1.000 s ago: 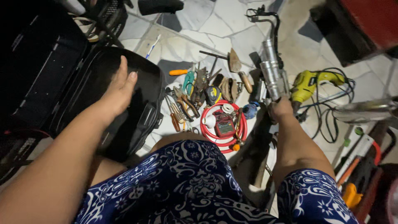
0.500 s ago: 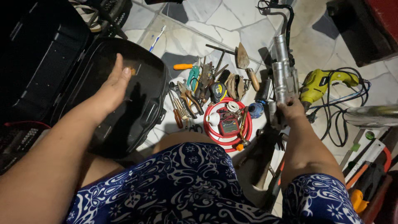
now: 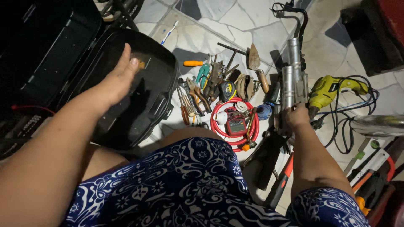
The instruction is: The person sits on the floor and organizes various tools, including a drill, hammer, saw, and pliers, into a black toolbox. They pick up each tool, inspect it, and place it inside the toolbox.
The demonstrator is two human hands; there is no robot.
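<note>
Holding the bottom end of a shiny metal tool (image 3: pixel 293 82) with closed fingers, the right hand (image 3: pixel 296 118) sits at the right side of the tool pile on the pale tiled floor (image 3: pixel 235 25). That metal tool has two silver tubes side by side and a black bent handle (image 3: pixel 294 14) at its far end. Just to its right lies a yellow-green drill (image 3: pixel 326 90) with a tangle of black cord (image 3: pixel 353 122). To its left is a red hose ring (image 3: pixel 223 122) with a small red meter (image 3: pixel 235 125) inside it, then a yellow tape measure (image 3: pixel 227 90), pliers (image 3: pixel 198 94), a trowel (image 3: pixel 255 63) and an orange-handled screwdriver (image 3: pixel 193 63). The left hand (image 3: pixel 120 77) is flat and open, fingers straight, hovering over an open black case (image 3: pixel 151 96) on the left, and I cannot tell if it touches it. Blue and white patterned cloth (image 3: pixel 189 189) covers the person's lap
</note>
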